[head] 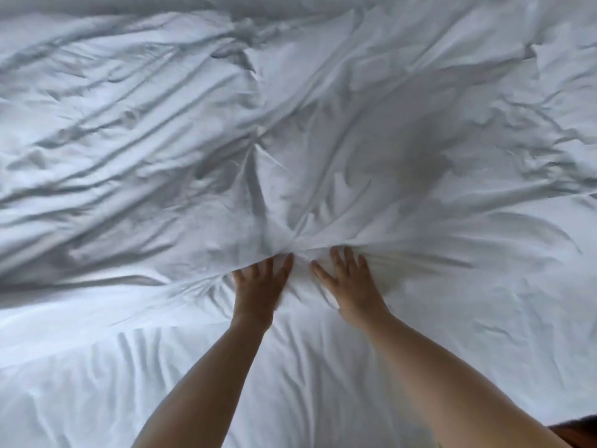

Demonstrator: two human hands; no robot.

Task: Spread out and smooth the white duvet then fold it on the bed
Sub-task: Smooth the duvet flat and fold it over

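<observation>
Both hands are flat on the fabric, fingers straight and a bit spread, pressing down rather than grabbing anything: the left hand (260,286) sits just beside the right hand (347,282), thumbs toward each other with a small strip of cloth between them. They're roughly at 6 o'clock from the middle of the view, both bare forearms coming up from the bottom edge. Right at the fingertips the white duvet (290,140) bunches into a little knot of creases that fan outward like spokes toward 10, 12 and 2 o'clock. The duvet covers pretty much everything above the hands, puffy and very wrinkled, heaviest ridges over at 9 o'clock, with a soft grey shadow patch around 1 o'clock. Its near edge runs across at about hand level; below that, toward 6 and 7 o'clock, the white cloth lies flatter and smoother with only shallow ripples, can't tell if that's a sheet or more duvet. No room visible, it's all bedding, apart from a dark bit in the corner at 5 o'clock. Count: two hands, one duvet.
</observation>
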